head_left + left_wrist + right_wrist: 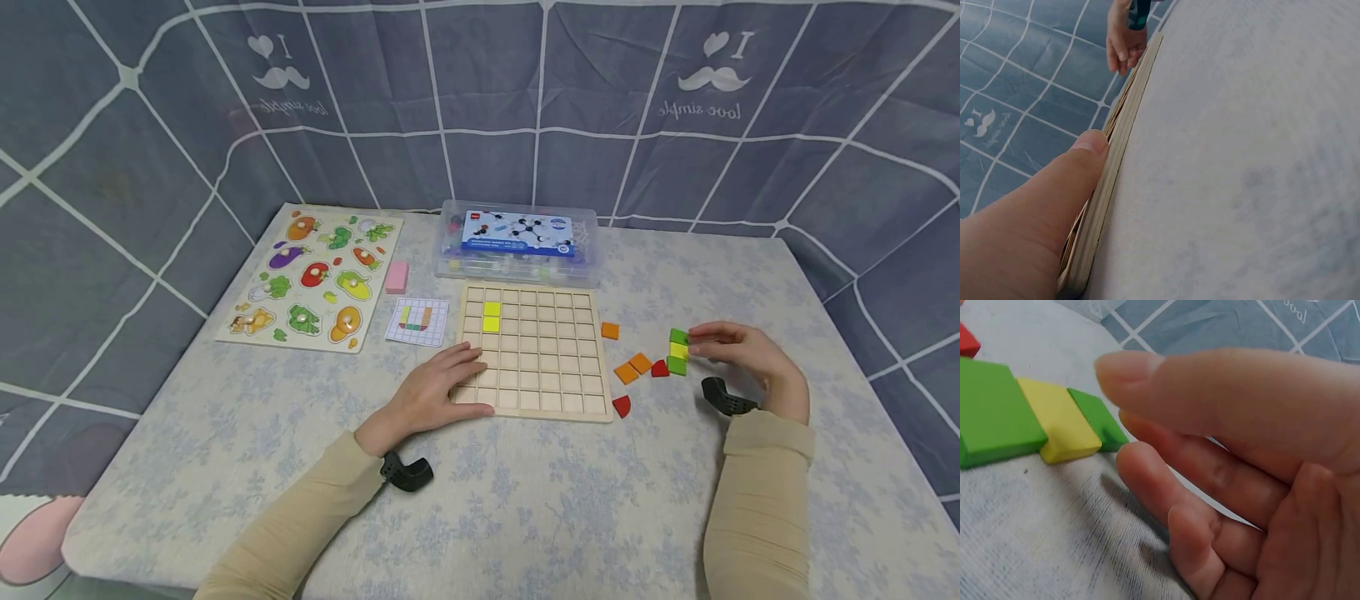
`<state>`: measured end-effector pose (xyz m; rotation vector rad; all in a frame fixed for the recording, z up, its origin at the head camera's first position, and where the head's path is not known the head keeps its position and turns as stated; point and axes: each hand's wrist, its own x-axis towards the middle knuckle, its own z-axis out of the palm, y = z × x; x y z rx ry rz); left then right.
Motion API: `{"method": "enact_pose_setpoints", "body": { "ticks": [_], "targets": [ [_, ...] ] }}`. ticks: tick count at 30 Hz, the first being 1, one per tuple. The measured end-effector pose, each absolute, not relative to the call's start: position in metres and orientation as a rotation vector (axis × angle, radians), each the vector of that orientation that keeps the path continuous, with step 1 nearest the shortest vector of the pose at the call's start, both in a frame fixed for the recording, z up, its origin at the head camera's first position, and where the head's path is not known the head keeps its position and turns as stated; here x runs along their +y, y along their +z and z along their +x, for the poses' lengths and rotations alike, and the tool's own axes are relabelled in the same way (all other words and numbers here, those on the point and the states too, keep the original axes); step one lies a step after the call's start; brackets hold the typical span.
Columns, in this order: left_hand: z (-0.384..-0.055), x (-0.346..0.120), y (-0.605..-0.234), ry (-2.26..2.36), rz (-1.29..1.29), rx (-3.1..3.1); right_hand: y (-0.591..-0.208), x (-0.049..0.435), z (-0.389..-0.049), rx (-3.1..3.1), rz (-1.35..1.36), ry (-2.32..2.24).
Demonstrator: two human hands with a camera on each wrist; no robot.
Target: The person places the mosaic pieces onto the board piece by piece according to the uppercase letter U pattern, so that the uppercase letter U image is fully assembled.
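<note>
My left hand (pixel 427 387) rests on the near left corner of a wooden grid board (pixel 551 343), its fingers spread loosely. Seen from the left wrist, the thumb (pixel 1047 194) lies against the board's edge (pixel 1119 150). Two yellow square tiles (pixel 491 317) sit one below the other in the grid's upper left. Right of the board, my right hand (pixel 750 357) hovers beside a short row: a green tile (pixel 678 336), a yellow tile (pixel 678 351) and another green tile (pixel 677 366). In the right wrist view, its thumb and fingers are apart and hold nothing.
Orange squares (pixel 626 372) and red quarter-round tiles (pixel 622 406) lie between board and right hand. Left of the board are a pattern card (pixel 417 322), a pink block (pixel 397 277) and a vegetable puzzle (pixel 330 258). A clear plastic case (pixel 517 271) stands behind.
</note>
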<state>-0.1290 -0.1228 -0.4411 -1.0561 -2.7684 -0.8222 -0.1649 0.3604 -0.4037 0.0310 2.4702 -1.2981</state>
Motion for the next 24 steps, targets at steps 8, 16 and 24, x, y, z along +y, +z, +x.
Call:
{"method": "enact_pose_setpoints", "body": {
  "ticks": [8,16,24],
  "targets": [
    [-0.1292,-0.1228,-0.4421,-0.823,-1.059,-2.755,-0.4050,0.3574,-0.1644,2.458,0.036,-1.291],
    [-0.1297,-0.1231,-0.4420,-0.824,-1.063,-2.747,-0.4083,0.3588,-0.1632,2.433,0.047,-1.352],
    [-0.1297,-0.1230,-0.4411,-0.834,-1.057,-2.757,-0.4094,0.3576,-0.1650,2.496,-0.025,-1.289]
  ]
}}
